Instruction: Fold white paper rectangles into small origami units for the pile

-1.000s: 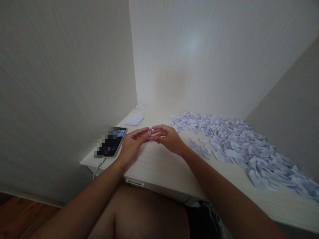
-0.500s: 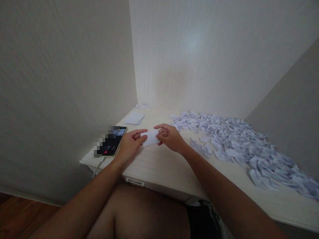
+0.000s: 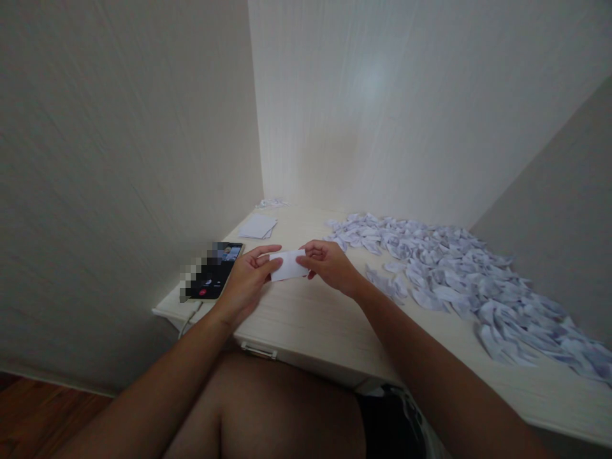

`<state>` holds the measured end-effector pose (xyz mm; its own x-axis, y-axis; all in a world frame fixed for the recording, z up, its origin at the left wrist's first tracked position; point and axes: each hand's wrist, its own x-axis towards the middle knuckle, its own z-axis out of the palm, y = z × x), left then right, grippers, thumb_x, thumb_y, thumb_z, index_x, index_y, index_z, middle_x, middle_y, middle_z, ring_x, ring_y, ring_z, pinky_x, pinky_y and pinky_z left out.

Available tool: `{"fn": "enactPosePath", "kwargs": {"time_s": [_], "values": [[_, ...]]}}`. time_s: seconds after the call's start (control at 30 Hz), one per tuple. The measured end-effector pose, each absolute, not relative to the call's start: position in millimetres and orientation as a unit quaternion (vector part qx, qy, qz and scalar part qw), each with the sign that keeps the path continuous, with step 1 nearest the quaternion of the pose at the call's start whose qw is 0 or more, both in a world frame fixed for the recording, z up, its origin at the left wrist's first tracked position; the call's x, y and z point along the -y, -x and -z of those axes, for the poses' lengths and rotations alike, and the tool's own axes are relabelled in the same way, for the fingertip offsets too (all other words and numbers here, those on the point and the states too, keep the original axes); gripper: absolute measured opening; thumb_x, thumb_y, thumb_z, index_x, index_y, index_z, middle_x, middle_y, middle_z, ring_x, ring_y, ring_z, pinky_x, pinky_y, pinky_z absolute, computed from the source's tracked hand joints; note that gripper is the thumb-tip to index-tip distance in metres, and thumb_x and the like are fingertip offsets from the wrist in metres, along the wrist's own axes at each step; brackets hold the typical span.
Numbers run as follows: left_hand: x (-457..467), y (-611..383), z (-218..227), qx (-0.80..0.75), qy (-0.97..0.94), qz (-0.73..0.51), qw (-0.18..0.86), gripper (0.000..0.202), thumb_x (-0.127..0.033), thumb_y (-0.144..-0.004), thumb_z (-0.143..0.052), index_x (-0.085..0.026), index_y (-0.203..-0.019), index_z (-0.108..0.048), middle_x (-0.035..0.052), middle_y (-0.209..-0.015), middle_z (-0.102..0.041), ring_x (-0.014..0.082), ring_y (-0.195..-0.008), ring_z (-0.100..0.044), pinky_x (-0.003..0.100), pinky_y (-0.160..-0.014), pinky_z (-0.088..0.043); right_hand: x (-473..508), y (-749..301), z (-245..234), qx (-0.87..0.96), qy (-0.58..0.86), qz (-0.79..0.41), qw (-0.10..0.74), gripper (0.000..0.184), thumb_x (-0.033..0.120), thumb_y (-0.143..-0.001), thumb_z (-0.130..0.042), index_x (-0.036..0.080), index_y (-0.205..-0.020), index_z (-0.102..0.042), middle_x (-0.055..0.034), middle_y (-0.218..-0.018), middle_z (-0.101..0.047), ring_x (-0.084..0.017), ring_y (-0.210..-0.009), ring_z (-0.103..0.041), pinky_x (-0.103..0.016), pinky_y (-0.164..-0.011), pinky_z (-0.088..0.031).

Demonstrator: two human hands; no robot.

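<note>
A small white rectangle of paper [image 3: 289, 266] is held level between my two hands, just above the white table [image 3: 306, 325]. My left hand [image 3: 253, 274] pinches its left end, thumb on top and fingers behind. At the right end, my right hand [image 3: 329, 264] grips it the same way, thumb lying across the face. Whether the paper is folded or a single layer I cannot tell. To the right of my right hand spreads a large heap of folded white paper pieces [image 3: 444, 274].
A stack of flat white sheets [image 3: 257, 226] lies at the back left. Close to my left hand is a phone [image 3: 217, 271] with its screen lit and a cable [image 3: 189, 320] attached. Walls close in the left and back. A drawer handle [image 3: 259, 350] is at the front edge.
My right thumb has slid left onto the paper's face, and the right fingers have closed behind it. More of the paper shows now. The left hand has barely shifted.
</note>
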<state>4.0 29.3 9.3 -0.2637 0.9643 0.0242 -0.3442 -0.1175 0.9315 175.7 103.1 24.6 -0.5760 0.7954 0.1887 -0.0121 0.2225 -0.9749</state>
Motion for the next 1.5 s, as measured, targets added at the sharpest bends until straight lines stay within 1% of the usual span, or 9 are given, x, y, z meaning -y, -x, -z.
{"fn": "enactPosePath", "kwargs": {"time_s": [0.13,0.27,0.43,0.6,0.73,0.9,1.03,1.23,1.5], "values": [[-31.8,-1.6,-1.9,-0.471,-0.365,-0.642,0.482,0.046,-0.031,-0.059,-0.086,-0.015,-0.1,-0.071,0.0056,-0.079,-0.074,0.0163,-0.068,-0.067,0.027,-0.064,-0.051,-104.5,-178.2,-24.0,0.718,0.277,-0.547,0.329,0.019,0.023,-0.076,-0.071,0.017,-0.092,-0.061,0.0056,-0.059,-0.061,-0.01,-0.048,-0.057,-0.021,-0.047,-0.048],[-31.3,2.6,0.7,-0.57,-0.473,-0.53,0.413,0.041,-0.039,-0.066,-0.08,-0.011,-0.095,-0.073,0.0069,-0.075,-0.073,0.0166,-0.063,-0.064,0.026,-0.057,-0.046,-103.7,-181.1,-24.3,0.802,0.291,-0.447,0.267,0.016,0.016,-0.08,-0.067,0.016,-0.096,-0.064,0.006,-0.057,-0.059,-0.009,-0.05,-0.057,-0.02,-0.051,-0.043],[-26.3,2.1,-8.1,-0.657,-0.618,-0.368,0.228,0.029,-0.033,-0.083,-0.061,-0.013,-0.096,-0.077,0.0078,-0.074,-0.074,0.0202,-0.067,-0.066,0.03,-0.065,-0.049,-98.1,-181.9,-23.3,0.885,0.313,-0.297,0.176,0.02,0.015,-0.081,-0.068,0.016,-0.101,-0.073,-0.0009,-0.071,-0.067,-0.012,-0.065,-0.061,-0.024,-0.066,-0.046],[-25.4,0.5,-10.0,-0.673,-0.671,-0.29,0.113,0.027,-0.027,-0.086,-0.059,-0.014,-0.102,-0.077,0.01,-0.086,-0.077,0.0225,-0.077,-0.069,0.034,-0.078,-0.051,-96.6,-180.8,-15.8,0.914,0.31,-0.209,0.156,0.026,0.025,-0.083,-0.072,0.017,-0.108,-0.076,-0.007,-0.091,-0.067,-0.015,-0.079,-0.062,-0.027,-0.076,-0.046],[-25.3,4.3,-8.2,-0.683,-0.662,-0.292,0.1,0.024,-0.029,-0.084,-0.064,-0.015,-0.1,-0.076,0.0069,-0.081,-0.076,0.021,-0.074,-0.069,0.032,-0.076,-0.052,-97.6,-180.9,-9.2,0.927,0.289,-0.183,0.152,0.025,0.031,-0.087,-0.069,0.019,-0.109,-0.076,-0.0082,-0.1,-0.063,-0.015,-0.085,-0.061,-0.028,-0.081,-0.046],[-22.7,10.7,-2.5,-0.636,-0.693,-0.328,0.082,0.017,-0.024,-0.086,-0.062,-0.017,-0.095,-0.075,0.0047,-0.082,-0.075,0.018,-0.07,-0.068,0.031,-0.073,-0.053,-92.5,-185.1,-4.3,0.941,0.266,-0.136,0.159,0.025,0.033,-0.094,-0.062,0.019,-0.109,-0.076,-0.0087,-0.1,-0.062,-0.015,-0.082,-0.058,-0.029,-0.078,-0.046],[-19.6,14.4,3.6,-0.561,-0.759,-0.325,0.059,0.022,-0.017,-0.09,-0.054,-0.019,-0.094,-0.076,0.0055,-0.094,-0.073,0.0171,-0.081,-0.068,0.03,-0.076,-0.054,-87.4,-186.2,-3.3,0.95,0.26,-0.092,0.147,0.026,0.033,-0.096,-0.056,0.02,-0.11,-0.074,-0.0098,-0.102,-0.061,-0.017,-0.084,-0.056,-0.031,-0.074,-0.046],[-12.3,20.4,3.2,-0.503,-0.811,-0.298,0.02,0.026,-0.016,-0.093,-0.053,-0.019,-0.109,-0.073,0.0063,-0.103,-0.073,0.0175,-0.092,-0.068,0.03,-0.082,-0.056,-87.6,-184.5,-2.1,0.95,0.262,-0.091,0.141,0.024,0.032,-0.097,-0.055,0.02,-0.109,-0.072,-0.0091,-0.102,-0.061,-0.017,-0.083,-0.054,-0.03,-0.07,-0.044],[-11.7,27.6,3.4,-0.488,-0.828,-0.275,0.02,0.022,-0.014,-0.092,-0.055,-0.022,-0.104,-0.072,0.0041,-0.112,-0.072,0.0168,-0.1,-0.068,0.03,-0.088,-0.056,-88.9,-185.4,1.3,0.945,0.26,-0.12,0.159,0.024,0.03,-0.096,-0.057,0.02,-0.114,-0.07,-0.0088,-0.106,-0.062,-0.018,-0.086,-0.056,-0.031,-0.071,-0.044]]}}
